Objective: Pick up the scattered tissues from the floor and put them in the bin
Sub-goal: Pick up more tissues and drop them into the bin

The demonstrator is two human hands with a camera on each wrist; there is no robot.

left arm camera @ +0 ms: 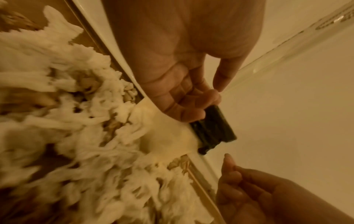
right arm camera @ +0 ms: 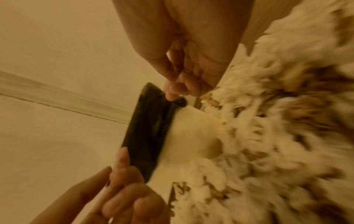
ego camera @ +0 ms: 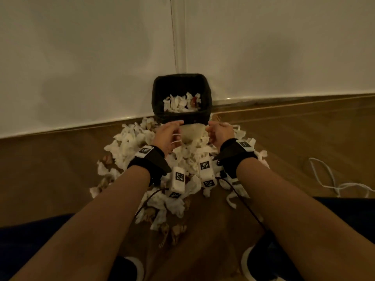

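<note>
A black bin (ego camera: 181,94) stands against the wall with crumpled tissues (ego camera: 180,103) inside it. In front of it, a large pile of white tissues (ego camera: 129,142) covers the floor. My left hand (ego camera: 168,134) and right hand (ego camera: 220,131) hover over the pile just short of the bin's near rim, a pale sheet (ego camera: 192,132) between them. In the left wrist view my left hand (left arm camera: 210,97) has loosely curled fingers that hold nothing, next to the bin (left arm camera: 212,130). In the right wrist view my right hand (right arm camera: 176,84) is also loosely curled and empty.
A white wall (ego camera: 81,57) with a skirting board runs behind the bin. The wooden floor (ego camera: 50,169) is bare left of the pile. A white cable (ego camera: 324,179) lies on the floor at the right. My knees and shoes (ego camera: 132,266) are at the bottom edge.
</note>
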